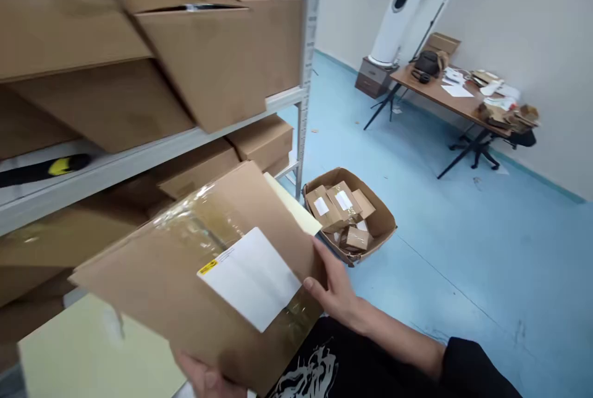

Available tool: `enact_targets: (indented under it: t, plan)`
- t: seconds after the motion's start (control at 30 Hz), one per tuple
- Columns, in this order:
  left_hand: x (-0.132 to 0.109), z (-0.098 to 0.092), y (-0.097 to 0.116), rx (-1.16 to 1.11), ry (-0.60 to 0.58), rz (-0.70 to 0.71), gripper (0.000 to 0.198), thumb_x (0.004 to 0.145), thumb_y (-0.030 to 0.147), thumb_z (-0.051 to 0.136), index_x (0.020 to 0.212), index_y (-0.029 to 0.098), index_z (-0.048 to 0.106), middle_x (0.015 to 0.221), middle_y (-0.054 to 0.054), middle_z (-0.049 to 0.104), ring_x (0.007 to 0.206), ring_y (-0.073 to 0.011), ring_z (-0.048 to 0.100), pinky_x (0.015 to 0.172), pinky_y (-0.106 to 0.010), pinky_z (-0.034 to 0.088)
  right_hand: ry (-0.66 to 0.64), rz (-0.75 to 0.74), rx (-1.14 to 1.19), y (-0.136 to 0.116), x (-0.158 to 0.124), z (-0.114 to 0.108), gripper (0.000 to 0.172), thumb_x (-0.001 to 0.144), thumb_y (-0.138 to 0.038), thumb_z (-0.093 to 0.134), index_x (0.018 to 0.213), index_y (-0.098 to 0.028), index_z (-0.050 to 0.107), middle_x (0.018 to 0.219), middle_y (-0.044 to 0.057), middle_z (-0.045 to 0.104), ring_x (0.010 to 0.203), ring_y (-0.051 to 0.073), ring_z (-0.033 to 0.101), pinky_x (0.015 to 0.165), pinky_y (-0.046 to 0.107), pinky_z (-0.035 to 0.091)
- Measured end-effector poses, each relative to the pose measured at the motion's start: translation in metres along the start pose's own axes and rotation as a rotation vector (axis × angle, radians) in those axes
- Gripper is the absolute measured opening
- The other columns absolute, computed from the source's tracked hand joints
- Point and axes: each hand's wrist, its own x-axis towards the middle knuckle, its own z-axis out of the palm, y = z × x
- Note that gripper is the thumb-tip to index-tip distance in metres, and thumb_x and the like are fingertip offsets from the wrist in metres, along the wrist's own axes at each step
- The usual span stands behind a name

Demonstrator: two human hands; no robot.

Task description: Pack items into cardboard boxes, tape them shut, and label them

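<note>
my right hand (334,290) pinches the right edge of a flat cardboard parcel (180,283), thumb on the near face and fingers reaching round the edge. my left hand (206,376) is under the lower edge, mostly cut off by the bottom of the view, so it seems to be bearing the weight, but i can't tell if it is closed on the parcel. the parcel is wide, which is probably why it takes both hands. it is tilted up toward my head with the white label (250,277) facing me, likely so the label can be read. a small yellow sticker (208,267) sits on the label's corner, and clear tape (194,231) runs across the parcel. a pale yellow sheet (92,348) shows behind it, maybe a second flat item. the parcel is just in front of a metal shelf (139,163) loaded with cardboard boxes (217,46), their ends jutting past the shelf edge. on the blue floor (463,274) to my right, an open cardboard box (382,222) holds small parcels (333,206). farther off is a wooden desk (440,92) with papers (456,91).
</note>
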Motion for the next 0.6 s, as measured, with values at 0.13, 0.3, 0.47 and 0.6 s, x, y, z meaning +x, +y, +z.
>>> enact_targets:
  t: [0.13,0.3,0.47,0.6]
  plan:
    - [-0.006,0.126,0.013,-0.149,-0.195,0.003,0.086,0.077,0.064,0.035,0.147,0.029,-0.002,0.152,0.002,0.024,0.136,-0.0277,0.029,0.108,-0.043,0.037,0.301,0.135,-0.083,0.065,-0.025,-0.101,0.063,0.085,-0.052,0.046,0.138,-0.019,0.035,0.138,0.010,0.047,0.125,0.028,0.044,0.101,0.040,0.037]
    - [-0.006,0.296,0.003,-0.007,-0.635,0.214,0.068,0.090,0.050,0.024,0.147,0.020,0.003,0.153,-0.006,0.019,0.140,-0.0206,0.018,0.113,-0.039,0.025,0.648,0.490,-0.149,0.173,-0.063,-0.193,0.061,0.086,-0.053,0.042,0.135,-0.018,0.039,0.136,0.012,0.049,0.125,0.028,0.044,0.101,0.043,0.037]
    - [0.014,0.437,-0.027,0.174,-0.903,0.414,0.060,0.093,0.044,0.028,0.146,0.019,0.014,0.152,-0.009,0.024,0.139,-0.0188,0.024,0.113,-0.039,0.025,0.866,0.720,-0.112,0.273,-0.082,-0.226,0.062,0.088,-0.055,0.035,0.136,-0.017,0.034,0.135,0.013,0.049,0.122,0.025,0.048,0.096,0.040,0.041]
    - [0.040,0.523,-0.050,0.339,-1.048,0.570,0.056,0.093,0.039,0.031,0.144,0.018,0.023,0.147,-0.010,0.034,0.135,-0.0187,0.032,0.109,-0.039,0.033,0.878,0.818,-0.206,0.344,-0.085,-0.225,0.066,0.091,-0.055,0.019,0.143,-0.015,0.020,0.138,0.015,0.046,0.123,0.023,0.048,0.095,0.039,0.043]
